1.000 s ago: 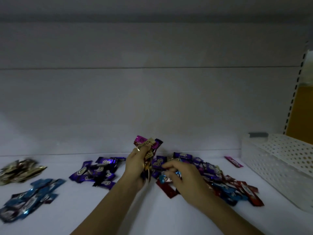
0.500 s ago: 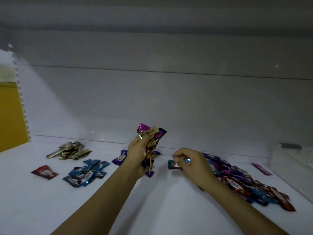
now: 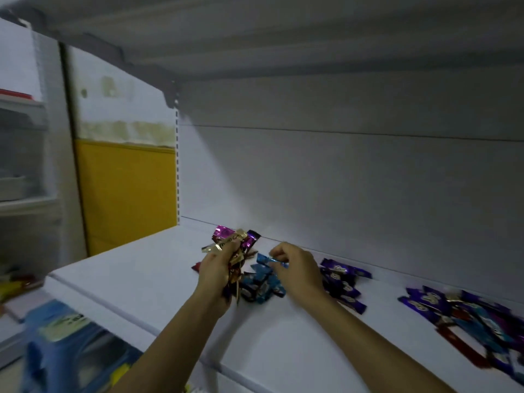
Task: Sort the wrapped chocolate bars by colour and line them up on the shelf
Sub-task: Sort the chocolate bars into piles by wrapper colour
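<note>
— In the head view, what does the left hand [image 3: 215,275] hold?
— Its grip is clenched on a mixed bunch of wrapped bars [image 3: 234,245], pink, gold and purple, raised above the white shelf [image 3: 147,276].
— And the right hand [image 3: 297,268]?
— Its fingertips pinch a blue bar [image 3: 265,259] just above the blue pile [image 3: 262,285].
— The rest?
— A purple pile [image 3: 344,282] lies right of the hand; an unsorted heap [image 3: 465,316] sits farther right on the shelf.

Left hand [image 3: 215,275] raised over shelf [image 3: 136,276] gripping a bunch of bars [image 3: 231,245], right hand [image 3: 297,270] just right of it above a pile [image 3: 261,285], second pile [image 3: 343,282] further right, third pile [image 3: 465,313] at far right
</note>
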